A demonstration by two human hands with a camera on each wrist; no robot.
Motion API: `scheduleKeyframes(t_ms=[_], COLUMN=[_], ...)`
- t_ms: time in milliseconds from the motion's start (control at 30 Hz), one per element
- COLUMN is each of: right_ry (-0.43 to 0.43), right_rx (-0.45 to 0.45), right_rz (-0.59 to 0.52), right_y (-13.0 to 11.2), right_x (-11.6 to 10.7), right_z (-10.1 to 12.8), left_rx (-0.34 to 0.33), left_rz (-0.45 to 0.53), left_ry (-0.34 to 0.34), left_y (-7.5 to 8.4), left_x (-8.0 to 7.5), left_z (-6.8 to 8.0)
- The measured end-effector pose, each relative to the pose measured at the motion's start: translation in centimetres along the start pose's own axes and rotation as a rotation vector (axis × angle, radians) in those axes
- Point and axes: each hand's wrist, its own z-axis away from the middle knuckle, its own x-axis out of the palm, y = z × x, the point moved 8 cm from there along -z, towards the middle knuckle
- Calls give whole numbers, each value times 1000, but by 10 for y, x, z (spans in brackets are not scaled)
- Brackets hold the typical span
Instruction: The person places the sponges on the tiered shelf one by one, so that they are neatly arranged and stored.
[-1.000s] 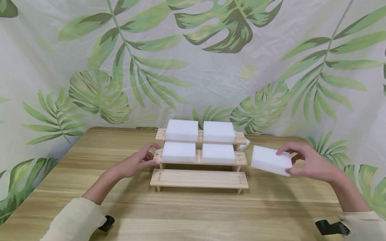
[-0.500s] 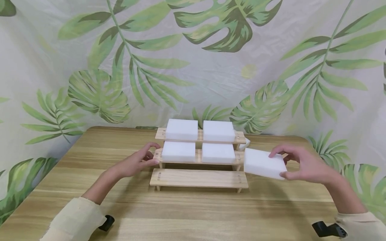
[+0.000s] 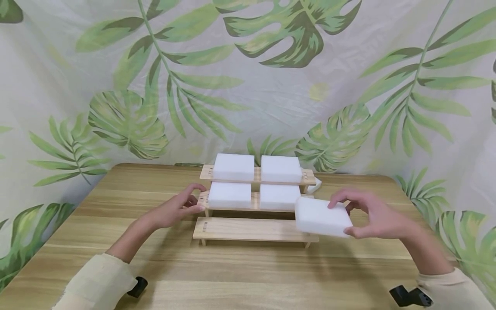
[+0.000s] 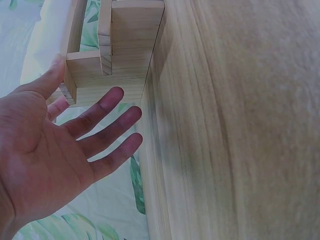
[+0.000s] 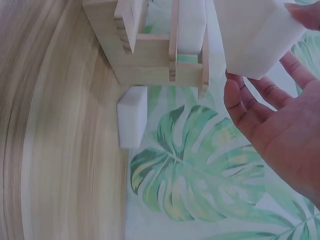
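A three-tier wooden stand [image 3: 255, 229] stands on the table, with two white sponge blocks [image 3: 234, 167] on its top tier and two [image 3: 230, 195] on its middle tier. The bottom tier carries nothing. My left hand [image 3: 170, 210] holds the left end of the middle tier between thumb and index finger; its other fingers extend free in the left wrist view. With thumb and fingers, my right hand [image 3: 373, 217] grips another white sponge block [image 3: 321, 216] by its right end. That block hangs slightly tilted above the bottom tier's right end, hiding part of it.
One more white block [image 5: 133, 117] lies on the table behind the stand's right side, mostly hidden in the head view. The wood-grain table [image 3: 232, 280] reaches back to a leaf-patterned cloth [image 3: 271, 99].
My right hand has carried its sponge block leftward and slightly nearer, from beside the stand to over the bottom tier's right end. The left hand has stayed in place.
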Motion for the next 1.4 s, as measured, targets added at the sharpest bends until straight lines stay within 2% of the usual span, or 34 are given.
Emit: scheduleKeyframes(t_ms=[367, 667, 1400], right_ry=[-31, -10, -14], right_rx=[21, 36, 3], right_rz=[8, 31, 65], right_y=[-4, -10, -16], right_x=[20, 35, 70], right_z=[-13, -26, -49], left_rx=[-4, 2, 3], left_rz=[0, -4, 4], left_ry=[-2, -3, -5], left_y=[-2, 0, 1], left_x=[1, 0, 0], left_z=[0, 0, 0])
